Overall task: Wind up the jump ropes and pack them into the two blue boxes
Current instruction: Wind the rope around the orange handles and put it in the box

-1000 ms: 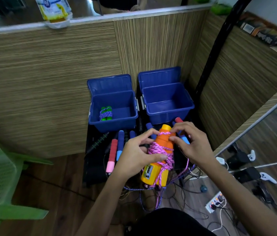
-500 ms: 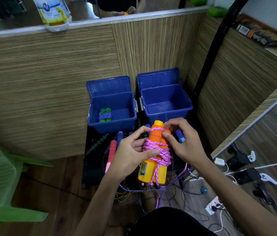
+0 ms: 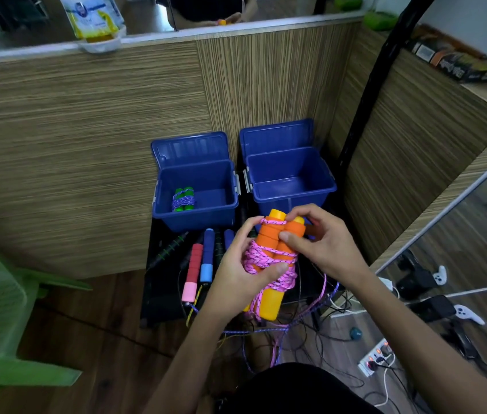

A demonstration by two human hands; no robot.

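My left hand point(image 3: 237, 279) grips the orange handles point(image 3: 275, 249) and their pink cord point(image 3: 261, 259) just before the boxes point(image 3: 291, 186); my right hand point(image 3: 315, 239) pinches their tops. If I slacken, the loose tail could unwind the coils

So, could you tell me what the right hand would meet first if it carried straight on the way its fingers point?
The right hand points leftward, fingers already on the orange handles; beyond them, probably the left hand. Depth is unclear.
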